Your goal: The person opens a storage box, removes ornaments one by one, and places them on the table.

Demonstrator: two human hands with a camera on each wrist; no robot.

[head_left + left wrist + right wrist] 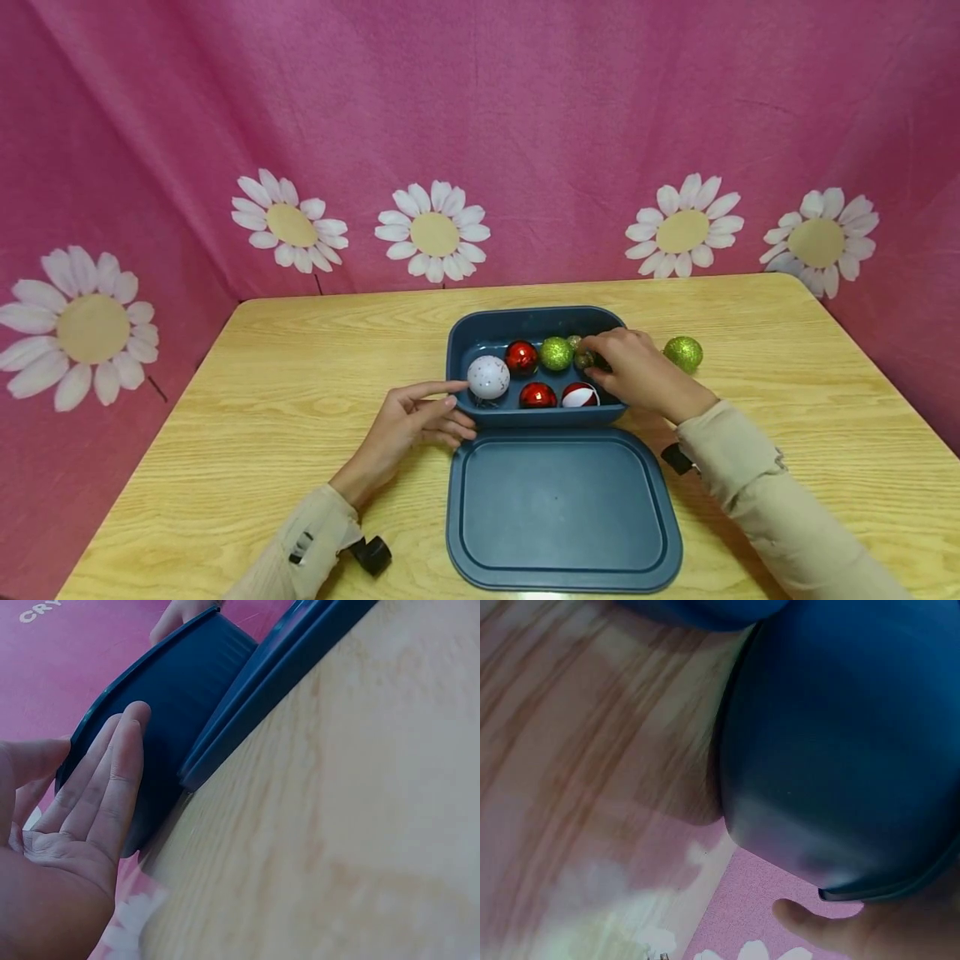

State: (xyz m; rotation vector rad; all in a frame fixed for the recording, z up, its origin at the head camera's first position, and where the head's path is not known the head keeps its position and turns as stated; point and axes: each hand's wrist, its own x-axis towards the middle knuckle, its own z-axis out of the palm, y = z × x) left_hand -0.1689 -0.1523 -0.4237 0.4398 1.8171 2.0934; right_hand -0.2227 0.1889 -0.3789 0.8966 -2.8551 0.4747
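A dark blue-grey box (pixel 540 419) holds several ornament balls. Inside are a white speckled ball (pixel 488 377), two shiny red balls (pixel 521 357), a green glitter ball (pixel 556 353) and a red-and-white ball (pixel 580 395). My right hand (pixel 643 371) reaches over the box's right wall and pinches a dark gold glitter ball (pixel 584 359) between thumb and fingers. Another small gold ball (pixel 574 342) shows just behind it. With fingers extended, my left hand (pixel 416 421) touches the box's left front corner; the left wrist view shows its fingers (pixel 112 780) along the outer wall.
The box's flat lid (pixel 562 508) lies on the wooden table (pixel 300 375) in front of the box. A green glitter ball (pixel 683 354) sits on the table to the right. Behind the table hangs a pink curtain (pixel 525 125) with daisies.
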